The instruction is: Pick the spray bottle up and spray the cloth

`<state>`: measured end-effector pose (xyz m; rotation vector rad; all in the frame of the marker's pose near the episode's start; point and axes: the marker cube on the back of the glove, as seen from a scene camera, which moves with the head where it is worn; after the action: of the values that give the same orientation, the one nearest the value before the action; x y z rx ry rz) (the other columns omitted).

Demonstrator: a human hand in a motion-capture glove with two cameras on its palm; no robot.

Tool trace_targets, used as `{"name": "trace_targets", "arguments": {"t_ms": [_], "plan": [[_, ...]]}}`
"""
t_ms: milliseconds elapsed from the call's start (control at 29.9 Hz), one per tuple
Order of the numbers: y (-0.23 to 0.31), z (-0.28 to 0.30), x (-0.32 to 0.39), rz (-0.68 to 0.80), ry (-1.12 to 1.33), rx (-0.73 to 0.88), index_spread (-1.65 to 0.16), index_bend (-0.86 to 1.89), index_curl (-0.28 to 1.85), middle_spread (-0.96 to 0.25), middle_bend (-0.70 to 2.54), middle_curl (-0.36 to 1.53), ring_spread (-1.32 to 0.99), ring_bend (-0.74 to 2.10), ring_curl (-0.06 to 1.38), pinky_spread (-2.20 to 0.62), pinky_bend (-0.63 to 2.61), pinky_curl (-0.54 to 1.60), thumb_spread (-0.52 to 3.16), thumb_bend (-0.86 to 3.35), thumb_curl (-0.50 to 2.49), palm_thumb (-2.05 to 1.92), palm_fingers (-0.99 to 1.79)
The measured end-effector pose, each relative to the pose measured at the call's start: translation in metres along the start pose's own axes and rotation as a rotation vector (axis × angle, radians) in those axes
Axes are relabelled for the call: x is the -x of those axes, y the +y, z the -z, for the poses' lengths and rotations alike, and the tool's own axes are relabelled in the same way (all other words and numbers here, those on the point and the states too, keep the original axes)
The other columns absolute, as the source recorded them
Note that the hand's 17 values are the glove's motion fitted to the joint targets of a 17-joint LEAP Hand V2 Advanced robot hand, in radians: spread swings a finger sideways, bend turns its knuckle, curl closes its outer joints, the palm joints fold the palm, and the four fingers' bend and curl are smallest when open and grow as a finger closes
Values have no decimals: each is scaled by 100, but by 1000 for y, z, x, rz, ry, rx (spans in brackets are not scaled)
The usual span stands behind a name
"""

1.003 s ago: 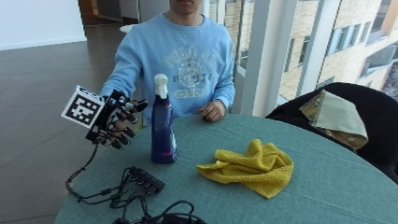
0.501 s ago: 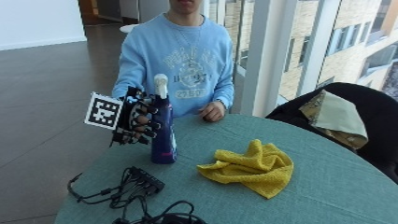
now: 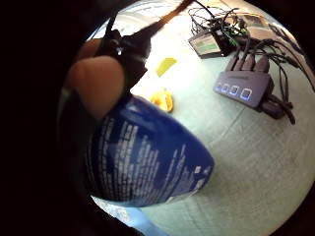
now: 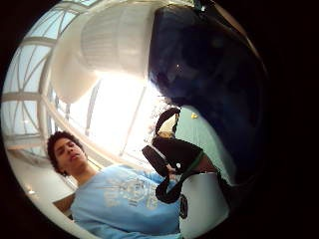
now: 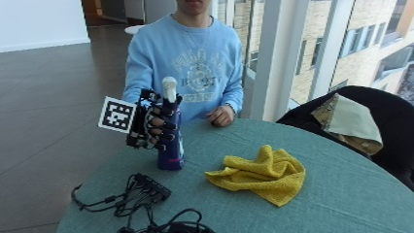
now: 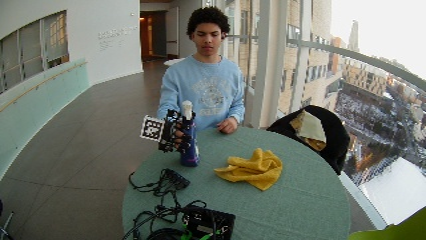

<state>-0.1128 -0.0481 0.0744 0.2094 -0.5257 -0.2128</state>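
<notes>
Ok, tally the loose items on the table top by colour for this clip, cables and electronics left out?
Blue: 1, the spray bottle, standing on the table with the gloved right hand curled round it.
Yellow: 1, the crumpled cloth.
Total: 2.

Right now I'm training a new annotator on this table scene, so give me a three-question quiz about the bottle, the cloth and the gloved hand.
1. True or false: the spray bottle lies on its side on the table.
2. What is the right hand doing? A) resting flat on the cloth B) gripping the bottle C) pulling cables
3. Fill in: the yellow cloth lies crumpled on the table, ____ from the bottle.

Key:
1. False; it is upright, its base at the tabletop.
2. B; the fingers wrap round the bottle's body.
3. Apart; a bare strip of table separates them.
</notes>
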Motion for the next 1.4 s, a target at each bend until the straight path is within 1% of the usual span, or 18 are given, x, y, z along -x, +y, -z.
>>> {"name": "trace_targets", "arguments": {"t_ms": [33,100,201,301,401,468,602,769,869,936,1036,1070,1170,1404], "plan": [[2,0,0,8,7,-3,-38,10,19,-7,35,38,1,40,31,26,36,33,95,-3,27,43,60],[5,1,2,6,20,9,-36,12,20,-6,37,39,0,45,31,27,33,32,95,0,28,49,72],[8,2,5,-37,29,32,-34,17,22,-8,39,40,-3,51,33,27,24,30,98,9,33,68,88],[1,1,4,-27,28,3,-31,22,27,-8,37,40,-4,51,34,27,18,29,96,12,37,76,94],[-11,-2,2,1,10,-61,-29,20,29,-8,35,41,-5,50,35,27,17,29,95,10,39,80,96],[-12,-2,1,3,-16,-42,-28,19,30,-8,35,41,-5,50,36,27,16,29,93,10,40,81,97],[-4,0,1,-47,-64,9,-28,19,33,-8,35,42,-5,48,36,27,11,27,91,8,42,85,95],[-5,-2,5,-79,-52,-47,-26,19,36,-9,34,42,-6,49,37,28,10,24,84,6,47,89,94],[-9,-3,7,-88,-44,-47,-25,17,37,-10,33,43,-6,50,37,28,14,24,79,4,49,91,97],[-14,-4,9,-77,-36,-41,-24,18,37,-10,34,43,-6,50,37,28,14,24,80,1,50,89,102],[-28,-6,17,-21,-28,-30,-23,17,38,-10,33,43,-5,50,38,27,16,24,80,-1,50,89,107],[-33,-7,21,-19,-29,-12,-23,16,38,-10,33,44,-5,51,38,27,16,24,80,-2,51,89,109],[-44,-11,37,-82,-31,94,-22,16,39,-10,33,44,-4,51,39,26,17,25,80,-2,52,89,111],[-67,-33,62,-147,-12,432,-20,16,40,-10,32,45,-3,51,39,25,18,27,80,-3,54,89,113]]}}
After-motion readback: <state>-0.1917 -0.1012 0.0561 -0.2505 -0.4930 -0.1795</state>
